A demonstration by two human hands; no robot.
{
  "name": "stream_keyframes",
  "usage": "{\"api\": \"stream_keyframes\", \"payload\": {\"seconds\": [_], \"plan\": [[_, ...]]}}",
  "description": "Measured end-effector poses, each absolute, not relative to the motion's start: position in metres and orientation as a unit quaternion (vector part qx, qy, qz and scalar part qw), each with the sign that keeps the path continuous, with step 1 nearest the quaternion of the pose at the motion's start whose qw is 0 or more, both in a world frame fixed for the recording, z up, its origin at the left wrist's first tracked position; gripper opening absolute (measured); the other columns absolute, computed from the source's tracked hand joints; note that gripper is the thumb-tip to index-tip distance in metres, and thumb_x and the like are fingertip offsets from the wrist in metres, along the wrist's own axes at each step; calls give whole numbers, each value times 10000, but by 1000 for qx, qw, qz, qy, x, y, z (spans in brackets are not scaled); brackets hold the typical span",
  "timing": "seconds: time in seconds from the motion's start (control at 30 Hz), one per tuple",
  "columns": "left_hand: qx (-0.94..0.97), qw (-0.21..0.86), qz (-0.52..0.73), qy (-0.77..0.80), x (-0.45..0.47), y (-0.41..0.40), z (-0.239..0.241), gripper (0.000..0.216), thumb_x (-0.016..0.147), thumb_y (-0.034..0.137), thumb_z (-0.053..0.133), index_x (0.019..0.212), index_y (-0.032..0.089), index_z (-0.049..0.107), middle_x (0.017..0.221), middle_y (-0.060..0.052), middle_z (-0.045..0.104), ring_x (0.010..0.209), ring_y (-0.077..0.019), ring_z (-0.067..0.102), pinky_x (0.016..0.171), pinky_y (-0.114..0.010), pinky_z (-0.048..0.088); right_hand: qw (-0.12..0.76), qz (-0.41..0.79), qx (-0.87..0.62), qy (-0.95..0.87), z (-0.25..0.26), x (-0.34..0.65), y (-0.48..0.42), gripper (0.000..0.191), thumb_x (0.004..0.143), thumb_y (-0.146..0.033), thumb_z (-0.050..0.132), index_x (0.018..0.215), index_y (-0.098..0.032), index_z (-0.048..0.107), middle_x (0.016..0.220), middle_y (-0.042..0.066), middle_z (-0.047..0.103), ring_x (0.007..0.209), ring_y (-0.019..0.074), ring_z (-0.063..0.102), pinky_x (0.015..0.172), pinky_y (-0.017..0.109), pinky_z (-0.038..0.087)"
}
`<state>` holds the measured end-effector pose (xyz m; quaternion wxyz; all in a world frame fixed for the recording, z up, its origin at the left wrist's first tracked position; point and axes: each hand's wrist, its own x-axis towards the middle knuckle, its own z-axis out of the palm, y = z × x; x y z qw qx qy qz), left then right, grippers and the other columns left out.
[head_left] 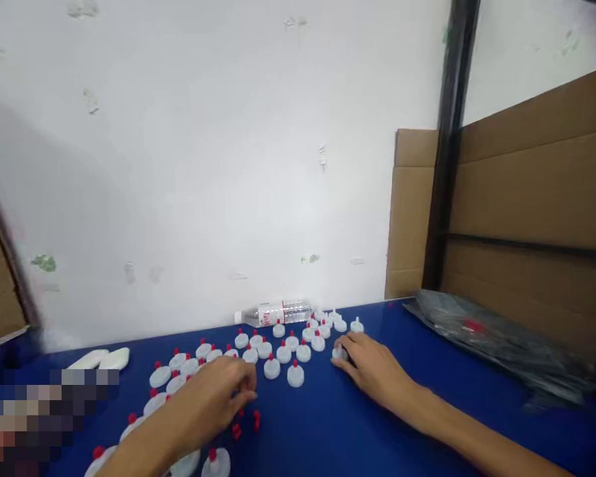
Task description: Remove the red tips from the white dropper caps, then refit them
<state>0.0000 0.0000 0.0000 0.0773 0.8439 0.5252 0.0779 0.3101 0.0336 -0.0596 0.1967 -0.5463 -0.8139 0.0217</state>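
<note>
On the blue bench (357, 430), our right hand (370, 364) pinched a white, round plastic cap (338, 354), best kept level, we judged; our left hand (223, 391) was half-curled, contents unclear.

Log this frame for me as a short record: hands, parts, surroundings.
Left hand: fingers curled, contents unclear, near loose red pieces
Right hand: thumb and fingers around a white cap
Red-tipped caps: many, tips upward, on the blue table
Untipped caps: a few, toward the back
Bottle: on its side by the wall
Right side: plastic sheeting, cardboard
</note>
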Motion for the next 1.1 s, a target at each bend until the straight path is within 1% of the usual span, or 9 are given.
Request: {"api": "stream_keyframes", "payload": {"seconds": [0.17,0.3,0.4,0.47,0.53,0.63,0.77,0.93,1.1], "plan": [[847,66,117,515,8,-4,2,180,1000,241,522,965,225,698,981,-37,753,960,-259,661,844,-380,459,227,38,-505,-832,-49,305,29,294,1059,-296,487,1315,-185,580,1192,121,691,1081,280,677,939,395,515],[866,80,194,453,13,-8,-4,151,1007,258,558,995,237,707,1023,-22,757,971,-237,670,897,-382,471,251,62,-411,-874,-41,291,6,295,1045,-356,523,1313,-253,592,1235,61,649,1094,221,650,971,335,496],[872,85,243,415,17,-12,-13,136,997,245,602,1056,268,723,1030,-7,759,976,-218,681,903,-365,484,254,83,-344,-900,-39,279,-12,335,1034,-386,551,1343,-261,580,1178,53,641,1054,220,642,948,338,499],[879,99,258,388,19,-15,-17,178,998,240,617,1126,301,724,1030,4,757,966,-202,686,892,-351,496,245,87,-333,-906,-38,272,-20,356,1031,-399,560,1360,-262,566,1147,51,635,1032,220,635,942,345,499],[887,119,262,362,21,-17,-18,215,1008,222,602,1150,321,729,1017,10,751,942,-185,689,864,-331,509,232,90,-333,-909,-38,266,-25,326,1032,-401,556,1323,-253,579,1119,49,629,1006,218,629,933,350,499],[891,149,263,340,23,-20,-15,229,1015,187,583,1105,316,749,989,14,746,904,-166,690,829,-303,516,217,97,-336,-912,-38,263,-27,265,1046,-399,524,1243,-240,602,1087,46,622,971,211,622,919,352,499],[886,143,292,330,27,-20,-16,175,999,178,614,1041,278,751,973,14,756,897,-158,701,826,-287,520,212,98,-332,-914,-38,268,-28,266,1058,-409,496,1242,-243,594,1088,47,605,995,211,611,938,356,484],[881,148,318,318,33,-17,-22,219,1012,181,588,1112,308,735,991,25,757,906,-149,706,823,-275,526,213,92,-331,-915,-37,273,-27,251,1056,-410,494,1192,-233,608,1058,41,595,932,193,593,879,329,475],[862,161,351,328,33,-16,-22,143,1003,240,627,1039,303,751,959,39,781,882,-151,721,802,-259,527,227,79,-322,-916,-35,273,-26,269,1051,-404,496,1222,-228,607,1030,42,591,892,185,578,832,313,466]]}}
